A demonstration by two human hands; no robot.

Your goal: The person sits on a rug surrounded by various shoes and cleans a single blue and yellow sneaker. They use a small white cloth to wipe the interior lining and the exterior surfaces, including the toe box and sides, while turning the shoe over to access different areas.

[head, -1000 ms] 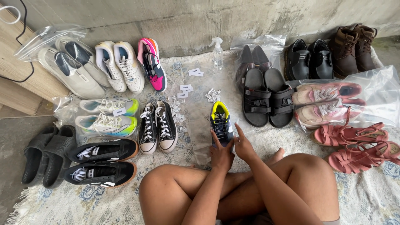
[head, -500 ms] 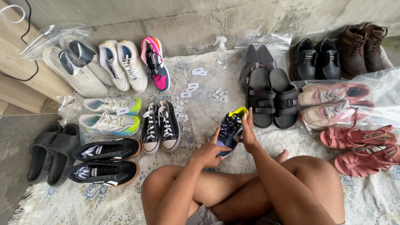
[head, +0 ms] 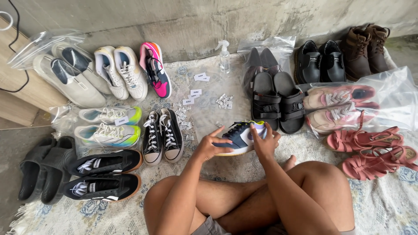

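I see the main risk in how the navy low-top sneaker [head: 241, 137] is carried: it lies on its side, off the rug, held only between my two hands, and neither hand wraps it fully. My left hand [head: 210, 146] cups the heel end, thumb laid over the dark upper and fingers under the pale sole; my right hand [head: 265, 141] closes on the toe end, fingers curled over the white and lilac toe. If either hand loosens or the shoe is turned further, I judge it could roll out and drop onto the patterned rug [head: 383, 209] or onto the small white packets [head: 224, 101] scattered just ahead, knocking them about. The loose laces could also catch a finger. The black strap sandals [head: 278, 102] sit just beyond my right hand, so a wide swing that way could nudge them out of their pair; the black canvas sneakers [head: 163, 135] stand near my left hand, a little apart. The sneaker is directly between both hands, touching each, in front of my crossed knees and below the clear spray bottle [head: 224, 56].
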